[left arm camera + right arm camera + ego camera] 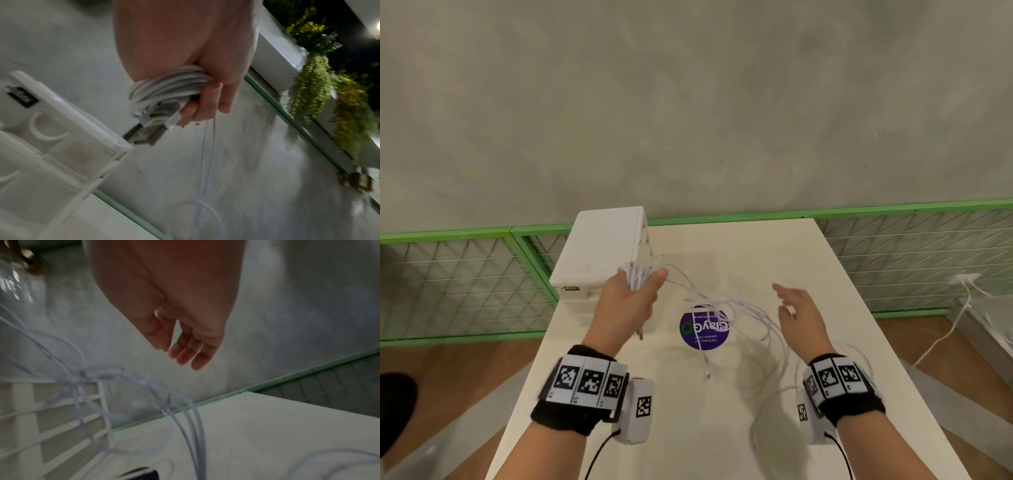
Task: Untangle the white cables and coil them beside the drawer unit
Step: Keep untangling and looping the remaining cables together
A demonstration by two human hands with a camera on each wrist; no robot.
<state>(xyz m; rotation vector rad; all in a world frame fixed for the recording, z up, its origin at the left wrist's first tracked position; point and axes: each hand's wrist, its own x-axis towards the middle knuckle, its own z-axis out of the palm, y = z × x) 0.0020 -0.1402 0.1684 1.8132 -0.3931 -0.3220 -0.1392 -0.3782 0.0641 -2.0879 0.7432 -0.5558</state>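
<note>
Grey plaster wall (688, 102) behind; green-framed mesh panels (458, 284) along its foot, wood floor (962, 342) below. White tabletop (825, 274) runs up to the wall. Drawer unit (602, 246) at the far left corner. Purple round sticker (703, 330) mid-tabletop (text upside down). White cables (743, 308) sprawl tangled from centre toward the near right edge. Left hand (630, 294) clenched round a wound bundle of cable (170, 84) just beside the unit. Right hand (796, 308) slack, fingers spread, holding nothing above the tangle.
</note>
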